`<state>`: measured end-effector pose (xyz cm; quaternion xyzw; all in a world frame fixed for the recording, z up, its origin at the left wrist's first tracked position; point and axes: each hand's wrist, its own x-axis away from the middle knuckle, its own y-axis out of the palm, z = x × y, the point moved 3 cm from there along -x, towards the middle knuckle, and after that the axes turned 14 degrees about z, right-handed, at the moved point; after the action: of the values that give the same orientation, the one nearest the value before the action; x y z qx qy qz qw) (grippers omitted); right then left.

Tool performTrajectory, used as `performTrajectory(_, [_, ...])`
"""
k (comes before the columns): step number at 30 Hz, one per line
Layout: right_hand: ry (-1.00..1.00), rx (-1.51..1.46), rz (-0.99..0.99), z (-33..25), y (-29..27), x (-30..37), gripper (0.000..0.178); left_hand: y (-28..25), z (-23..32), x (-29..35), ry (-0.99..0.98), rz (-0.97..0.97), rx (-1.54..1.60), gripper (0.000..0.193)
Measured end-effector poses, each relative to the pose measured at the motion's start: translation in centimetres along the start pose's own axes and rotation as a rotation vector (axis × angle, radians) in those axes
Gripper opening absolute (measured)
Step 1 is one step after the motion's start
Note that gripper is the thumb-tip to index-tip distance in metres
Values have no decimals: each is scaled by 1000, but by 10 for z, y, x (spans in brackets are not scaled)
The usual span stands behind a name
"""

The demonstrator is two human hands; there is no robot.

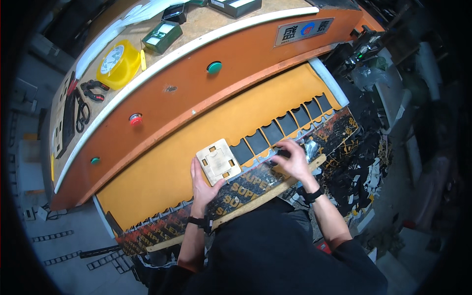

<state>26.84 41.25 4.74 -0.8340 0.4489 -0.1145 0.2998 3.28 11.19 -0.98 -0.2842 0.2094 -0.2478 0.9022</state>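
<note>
Square plate (218, 161): pale, slotted, rounded corners; lies tilted at the lower edge of the orange sheet (162, 182), at the left end of the cutout row (273, 132). Underside hidden.
Left hand (202, 189): fingers along the plate's left side, thumb at its bottom edge, gripping it. Fingertips partly behind the plate.
Right hand (296, 161): fingers curled, thumb near index, over the row's lower edge. Can't tell if anything is pinched; the hand hides that spot.
Cutout row: dark openings with thin orange webs between, running up right from the plate. Part nearest the right hand is covered.
Dark board (162, 233): below the sheet, worn, gold lettering; partly behind both hands.
Wooden strip (236, 212): along the board's near edge, middle partly blocked by the wearer's body.
Orange beam (246, 59): crosses above the sheet; green and red buttons on its face.
Surface (196, 27): behind the beam, carries a yellow round item (120, 64), scissors (82, 115) and a dark green box (162, 37). Far end cut off by the frame.
Scrap heap (344, 182): right side, dim, individual pieces hard to separate.
</note>
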Motion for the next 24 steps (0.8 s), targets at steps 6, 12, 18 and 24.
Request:
performTrajectory(6, [-492,82,-265,-46,93,8,114,1,13,-2,72,-73,-61,141])
performTrajectory(12, [-491,57,-277,-37,117,14,111,6,10,4,97,-28,-31,132])
performTrajectory(18, [-423,30,-244,-29,104,5,107,0,8,-2,167,-87,-123,128])
performTrajectory(24, [-395,2,-258,-12,98,5,106,10,13,0,188,-110,-110,127])
